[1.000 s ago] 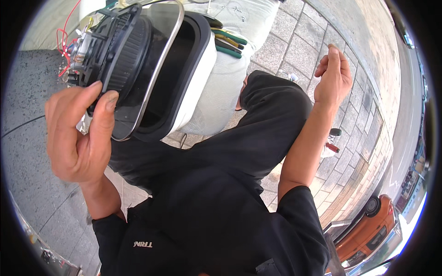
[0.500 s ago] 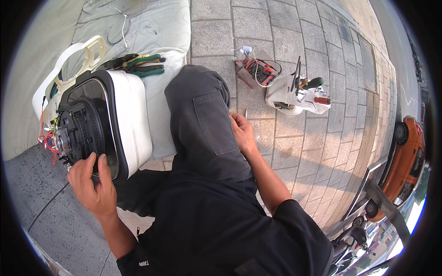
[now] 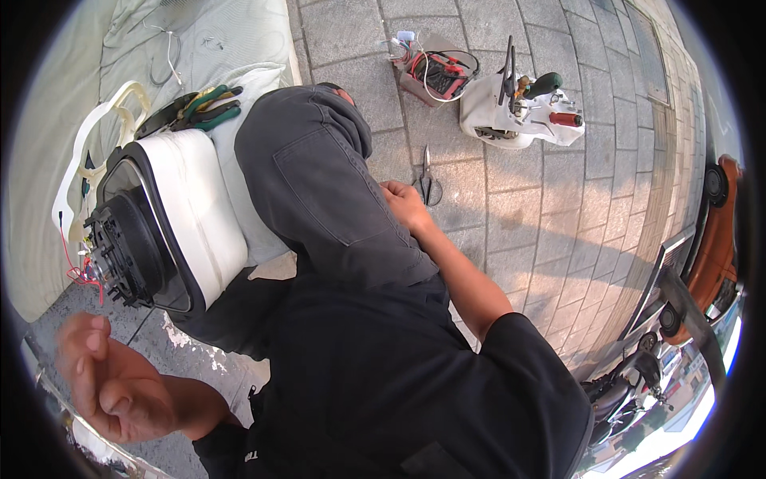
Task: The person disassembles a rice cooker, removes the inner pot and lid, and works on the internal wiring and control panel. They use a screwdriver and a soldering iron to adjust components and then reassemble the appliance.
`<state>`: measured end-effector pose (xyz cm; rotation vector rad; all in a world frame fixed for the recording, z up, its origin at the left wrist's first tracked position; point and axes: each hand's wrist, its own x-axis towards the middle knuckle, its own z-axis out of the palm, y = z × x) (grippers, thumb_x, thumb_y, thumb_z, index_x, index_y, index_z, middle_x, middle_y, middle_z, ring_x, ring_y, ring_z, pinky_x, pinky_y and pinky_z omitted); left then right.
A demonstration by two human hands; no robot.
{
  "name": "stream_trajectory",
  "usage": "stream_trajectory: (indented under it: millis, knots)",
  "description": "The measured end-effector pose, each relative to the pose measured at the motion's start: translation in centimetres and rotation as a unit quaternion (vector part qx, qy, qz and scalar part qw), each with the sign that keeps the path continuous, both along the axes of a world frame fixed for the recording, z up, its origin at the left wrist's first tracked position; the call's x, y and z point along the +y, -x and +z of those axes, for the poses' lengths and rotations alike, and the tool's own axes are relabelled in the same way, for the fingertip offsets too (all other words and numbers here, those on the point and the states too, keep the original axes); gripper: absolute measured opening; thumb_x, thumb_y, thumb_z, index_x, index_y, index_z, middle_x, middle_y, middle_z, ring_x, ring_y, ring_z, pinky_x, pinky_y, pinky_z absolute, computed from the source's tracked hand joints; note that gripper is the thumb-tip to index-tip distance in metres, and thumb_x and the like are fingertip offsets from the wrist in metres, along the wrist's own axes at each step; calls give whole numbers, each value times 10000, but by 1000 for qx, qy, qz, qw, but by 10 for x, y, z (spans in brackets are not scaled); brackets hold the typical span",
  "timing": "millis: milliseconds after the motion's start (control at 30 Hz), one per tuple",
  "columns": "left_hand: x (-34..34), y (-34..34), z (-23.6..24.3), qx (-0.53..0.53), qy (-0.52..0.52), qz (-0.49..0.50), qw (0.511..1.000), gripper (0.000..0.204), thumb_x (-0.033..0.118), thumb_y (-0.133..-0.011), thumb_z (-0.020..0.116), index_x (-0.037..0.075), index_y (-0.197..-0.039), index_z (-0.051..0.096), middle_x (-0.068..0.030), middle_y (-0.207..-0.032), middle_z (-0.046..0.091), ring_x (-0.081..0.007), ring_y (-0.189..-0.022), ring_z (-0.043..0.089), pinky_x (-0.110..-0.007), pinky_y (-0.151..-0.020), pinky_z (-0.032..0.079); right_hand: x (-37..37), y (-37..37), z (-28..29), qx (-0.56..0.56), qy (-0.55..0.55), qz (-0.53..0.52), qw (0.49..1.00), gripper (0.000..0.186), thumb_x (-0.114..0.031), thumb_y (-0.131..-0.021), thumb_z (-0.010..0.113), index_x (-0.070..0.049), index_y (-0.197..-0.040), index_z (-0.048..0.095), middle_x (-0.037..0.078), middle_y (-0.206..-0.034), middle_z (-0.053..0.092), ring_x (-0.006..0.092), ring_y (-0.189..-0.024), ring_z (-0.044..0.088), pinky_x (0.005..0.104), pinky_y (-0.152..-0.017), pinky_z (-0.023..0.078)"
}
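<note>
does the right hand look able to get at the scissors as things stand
Probably yes: the right hand is by the trouser leg, near the scissors, and nothing visible blocks the way, though the drop to the paving is hard to judge.

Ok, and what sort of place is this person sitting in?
Most likely a makeshift outdoor work spot beside a road: grey rectangular paving slabs cover the ground, an orange car stands at the right edge, and green-handled pliers lie beside a white, rounded, black-rimmed housing.
</note>
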<state>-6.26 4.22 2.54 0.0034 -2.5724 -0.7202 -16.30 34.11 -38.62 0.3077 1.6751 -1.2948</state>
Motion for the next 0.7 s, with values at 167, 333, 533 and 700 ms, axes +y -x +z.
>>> stream_trajectory:
  millis: [167,333,533,700]
  knots:
    - [14,51,42,-107,-129,-222,960,452,460,-1091,561,212,-1455,660,-8,-1381,680,-218,-1263,523,-378,-905,361,-3,-1,-4,-1,5,-34,999,405,-345,-1014,655,11,-1163,779,118,-930,786,179,-867,722,344,-832,568]
    - [22,55,29,-101,-141,-251,952,413,467,-1059,617,272,-1419,672,55,-1376,677,-196,-1273,514,-375,-908,354,7,9,24,5,-39,1,999,404,-351,-1015,664,12,-1153,773,87,-874,751,156,-808,689,335,-784,559]
    - [31,56,21,-67,-126,-253,957,378,476,-1021,685,345,-1376,686,130,-1370,673,-169,-1284,504,-371,-912,345,15,1,19,11,-38,-19,999,371,-353,-1033,667,-12,-1134,773,26,-866,714,106,-760,618,305,-745,525]
    - [31,40,42,-14,-91,-185,978,361,482,-989,742,406,-1339,698,193,-1364,670,-146,-1294,496,-367,-915,338,19,-11,-13,8,14,-76,997,375,-349,-1008,688,-1,-1114,777,40,-809,705,110,-682,617,311,-635,516]
